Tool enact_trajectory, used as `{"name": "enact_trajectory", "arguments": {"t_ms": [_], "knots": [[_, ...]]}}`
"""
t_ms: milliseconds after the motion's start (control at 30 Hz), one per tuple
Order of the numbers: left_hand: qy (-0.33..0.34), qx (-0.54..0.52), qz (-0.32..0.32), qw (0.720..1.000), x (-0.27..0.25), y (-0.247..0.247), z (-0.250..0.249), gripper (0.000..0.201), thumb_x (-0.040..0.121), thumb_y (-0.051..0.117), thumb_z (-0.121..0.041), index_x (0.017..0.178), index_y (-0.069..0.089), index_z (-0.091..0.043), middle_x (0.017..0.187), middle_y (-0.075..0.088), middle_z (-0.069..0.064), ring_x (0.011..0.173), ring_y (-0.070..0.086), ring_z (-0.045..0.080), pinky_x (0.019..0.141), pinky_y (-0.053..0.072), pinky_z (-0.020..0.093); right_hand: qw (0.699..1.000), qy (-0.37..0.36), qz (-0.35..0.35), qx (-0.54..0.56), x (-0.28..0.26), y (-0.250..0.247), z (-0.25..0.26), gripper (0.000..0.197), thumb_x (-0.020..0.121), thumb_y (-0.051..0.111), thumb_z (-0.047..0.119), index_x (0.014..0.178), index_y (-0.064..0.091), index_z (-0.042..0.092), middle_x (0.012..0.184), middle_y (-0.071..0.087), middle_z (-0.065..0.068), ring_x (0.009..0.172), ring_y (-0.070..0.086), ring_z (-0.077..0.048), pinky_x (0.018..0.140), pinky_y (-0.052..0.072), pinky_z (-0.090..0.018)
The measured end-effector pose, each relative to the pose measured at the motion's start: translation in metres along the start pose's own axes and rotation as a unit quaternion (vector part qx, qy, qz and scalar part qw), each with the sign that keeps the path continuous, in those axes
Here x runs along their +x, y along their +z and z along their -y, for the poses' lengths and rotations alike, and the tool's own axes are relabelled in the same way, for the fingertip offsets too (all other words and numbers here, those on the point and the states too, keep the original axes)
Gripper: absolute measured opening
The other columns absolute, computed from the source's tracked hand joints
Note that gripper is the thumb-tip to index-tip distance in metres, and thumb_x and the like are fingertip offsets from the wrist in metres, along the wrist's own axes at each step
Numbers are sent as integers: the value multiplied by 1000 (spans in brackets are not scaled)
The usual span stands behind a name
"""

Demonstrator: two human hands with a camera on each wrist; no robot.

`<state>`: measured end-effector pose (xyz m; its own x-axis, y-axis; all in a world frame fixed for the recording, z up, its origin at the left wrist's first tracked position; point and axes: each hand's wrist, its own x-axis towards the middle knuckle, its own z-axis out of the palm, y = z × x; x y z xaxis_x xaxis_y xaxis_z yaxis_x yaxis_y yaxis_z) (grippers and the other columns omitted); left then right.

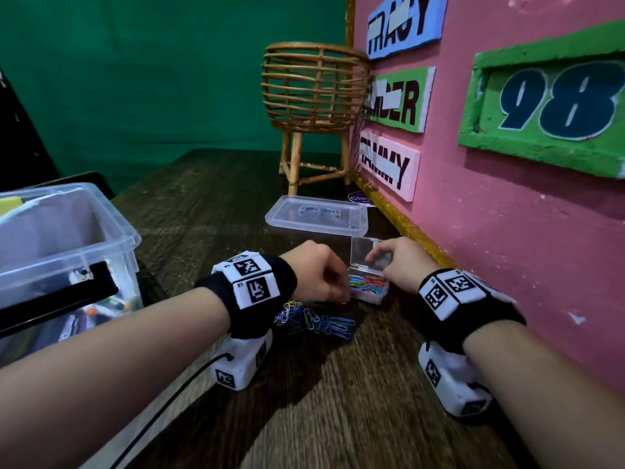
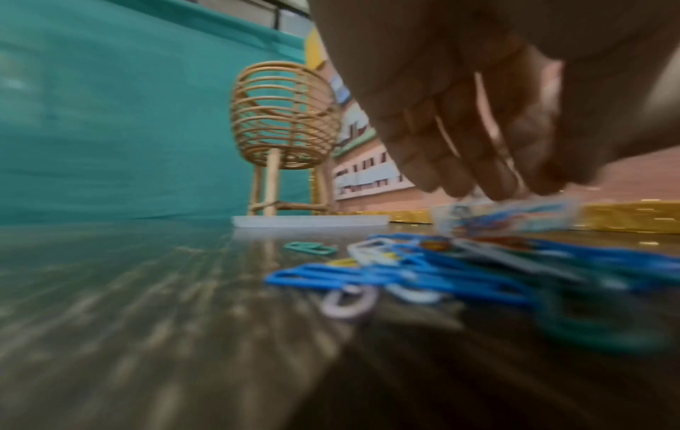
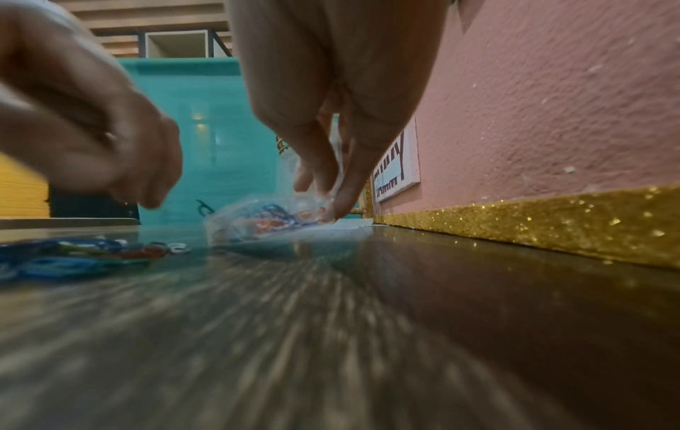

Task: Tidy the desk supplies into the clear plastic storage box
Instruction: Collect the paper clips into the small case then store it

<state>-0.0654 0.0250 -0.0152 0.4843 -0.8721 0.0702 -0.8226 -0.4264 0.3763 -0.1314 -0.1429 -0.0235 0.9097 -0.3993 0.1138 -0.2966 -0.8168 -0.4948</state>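
Observation:
A small clear case [image 1: 370,292] with its lid up holds coloured paper clips; it also shows as the case [image 2: 515,215] and the case [image 3: 257,224]. My right hand [image 1: 375,258] pinches the case at its lid and rim, fingertips [image 3: 342,203] down on it. My left hand [image 1: 340,296] is at the case's left edge with bunched fingertips [image 2: 478,180], pinching what looks like a paper clip, mostly hidden. Loose paper clips [image 1: 321,321] lie in a pile just behind that hand, seen again as the pile [image 2: 423,270]. The large clear storage box [image 1: 111,214] stands at the left.
The storage box's lid [image 1: 316,214] lies flat beyond the case. A rattan basket stand [image 1: 314,89] is behind it. A pink board [image 1: 507,231] with a gold glitter strip [image 3: 533,227] runs close along the right. Dark wood tabletop [image 1: 338,401] spreads toward me.

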Motion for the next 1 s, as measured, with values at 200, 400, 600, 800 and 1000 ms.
{"name": "enact_trajectory", "arguments": {"t_ms": [200,400,600,800,1000], "knots": [[30,41,185,981,0,6,-6,51,69,77,-44,116,60,-39,136,47,-12,126,41,9,108,34,28,1000,25,-13,4,-1,-1,1,34,80,52,-10,95,70,14,116,65,-6,111,56,-20,89,44,-27],[30,77,100,992,-9,2,9,26,77,73,-30,101,71,-20,108,64,0,96,58,14,86,47,26,1000,23,-5,5,-1,-1,1,35,80,52,-9,95,70,16,120,63,-6,113,55,-21,87,43,-26],[122,76,160,977,-22,3,3,41,86,63,-32,127,57,-27,139,46,0,127,43,14,107,31,23,1000,5,20,-9,-3,-3,3,33,81,55,-6,98,70,18,125,59,-3,103,52,-15,79,38,-23],[48,98,32,994,-27,-5,14,23,86,64,-30,104,71,-18,114,66,1,107,59,15,93,40,18,999,-17,44,-4,-6,-3,4,33,80,59,-6,98,70,20,126,58,-3,112,52,-16,79,35,-19],[-83,109,175,975,-27,-4,30,90,67,69,-63,143,28,-37,155,17,-4,143,17,22,116,25,47,999,-11,46,-5,-4,-2,4,36,80,57,-6,96,70,23,128,56,-4,115,52,-20,78,35,-22]]}}
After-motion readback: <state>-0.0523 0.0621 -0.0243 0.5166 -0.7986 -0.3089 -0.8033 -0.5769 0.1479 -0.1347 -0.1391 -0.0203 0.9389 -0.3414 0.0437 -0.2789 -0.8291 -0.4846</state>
